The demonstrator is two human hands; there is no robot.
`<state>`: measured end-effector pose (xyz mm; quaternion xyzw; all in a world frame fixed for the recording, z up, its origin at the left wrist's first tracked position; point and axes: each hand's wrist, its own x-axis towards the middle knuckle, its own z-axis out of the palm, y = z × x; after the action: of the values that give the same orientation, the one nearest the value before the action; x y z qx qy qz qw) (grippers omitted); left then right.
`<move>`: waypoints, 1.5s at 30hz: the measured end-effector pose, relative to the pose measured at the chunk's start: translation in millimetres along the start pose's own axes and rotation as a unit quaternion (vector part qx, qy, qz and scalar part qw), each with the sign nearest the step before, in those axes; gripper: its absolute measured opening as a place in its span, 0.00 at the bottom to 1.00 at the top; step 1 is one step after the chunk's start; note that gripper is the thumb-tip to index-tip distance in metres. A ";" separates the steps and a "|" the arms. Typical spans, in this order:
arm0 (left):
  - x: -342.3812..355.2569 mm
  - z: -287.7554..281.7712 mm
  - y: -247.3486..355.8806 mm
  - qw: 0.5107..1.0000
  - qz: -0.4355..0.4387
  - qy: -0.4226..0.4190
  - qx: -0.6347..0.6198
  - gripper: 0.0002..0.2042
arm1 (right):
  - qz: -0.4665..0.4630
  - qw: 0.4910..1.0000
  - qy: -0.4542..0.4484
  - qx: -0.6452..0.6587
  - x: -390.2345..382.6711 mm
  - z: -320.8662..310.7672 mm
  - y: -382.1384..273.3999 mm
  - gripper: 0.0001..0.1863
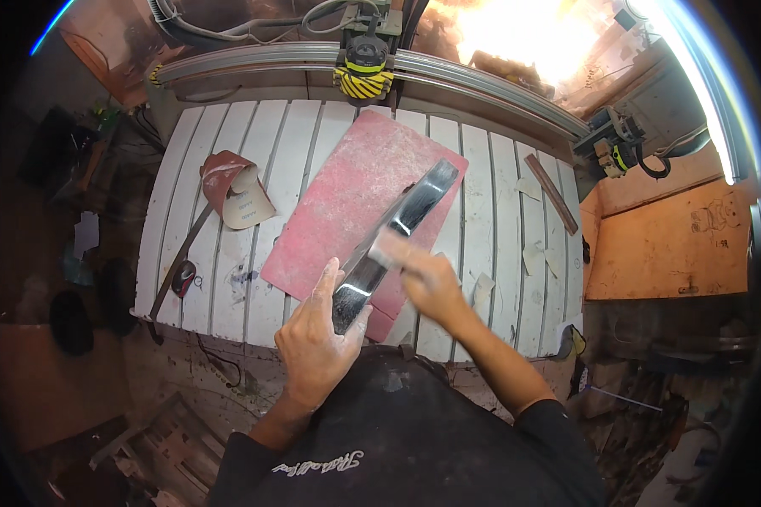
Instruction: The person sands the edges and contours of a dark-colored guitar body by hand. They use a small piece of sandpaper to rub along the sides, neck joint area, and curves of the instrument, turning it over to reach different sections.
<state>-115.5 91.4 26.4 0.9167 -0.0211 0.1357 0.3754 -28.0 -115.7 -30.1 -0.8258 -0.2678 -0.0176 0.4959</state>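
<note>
A long, glossy black bar (424, 198) with dull scuffed patches lies slantwise over a dusty red board (338, 194). Around its near end, my left hand (320, 338) is closed, thumb on one side and fingers on the other. My right hand (431, 283) is closed on a small pale piece (386, 247) that looks like folded sandpaper, pressed against the bar's middle. Motion blurs those fingers, and they partly hide the piece. Left of the board, a curled sheet of brown sandpaper (228, 179) shows its cream back.
Beneath everything is a white slatted table (207, 296). On its left lie a long dark strip (196, 232) and a red-black tape measure (183, 278). Torn paper scraps (483, 291) and a brown strip (551, 194) lie to the right. A metal rail (473, 72) with a machine head (365, 63) crosses the back.
</note>
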 end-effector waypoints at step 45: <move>143.5 36.4 -57.5 0.823 -0.041 -0.510 -0.247 0.50 | 0.290 0.845 0.055 0.446 -53.2 34.2 -14.4 0.33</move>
<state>39.2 116.5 0.3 0.7316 -0.2046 -0.3762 0.5304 -88.2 -104.8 -51.5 -0.5533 0.0328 0.2028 0.8072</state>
